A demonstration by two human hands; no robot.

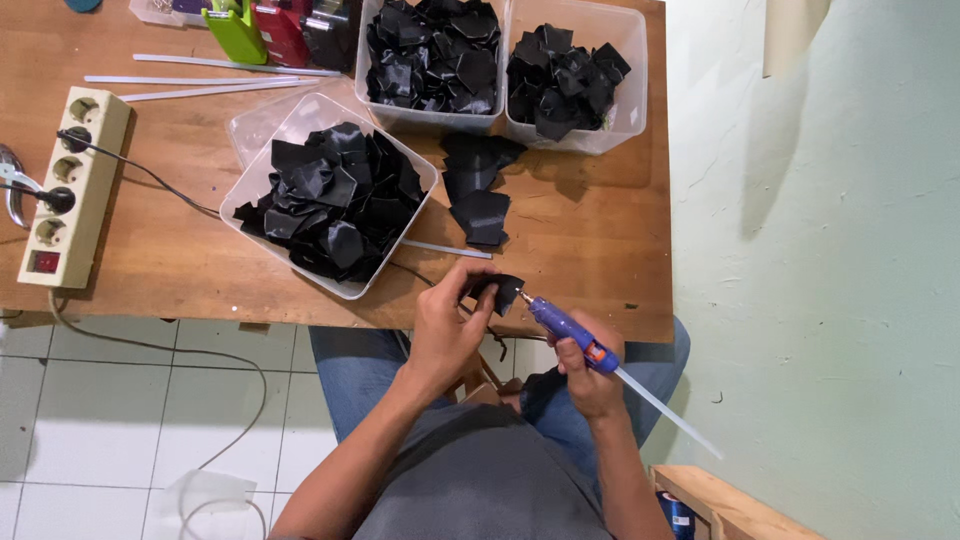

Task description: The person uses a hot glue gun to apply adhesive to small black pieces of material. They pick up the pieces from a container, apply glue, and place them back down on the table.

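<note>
Both hands raised: left fingers [468,285] pinch black fabric piece [497,291], right fingers [572,352] grip glue gun [566,331].

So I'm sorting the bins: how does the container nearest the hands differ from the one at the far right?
The near container sits turned at an angle; the far-right container sits square to the table edge. The near one is shallow and heaped above its rim; the far-right one is deeper, its pile below the rim. Both are clear plastic holding black folded fabric pieces.
</note>
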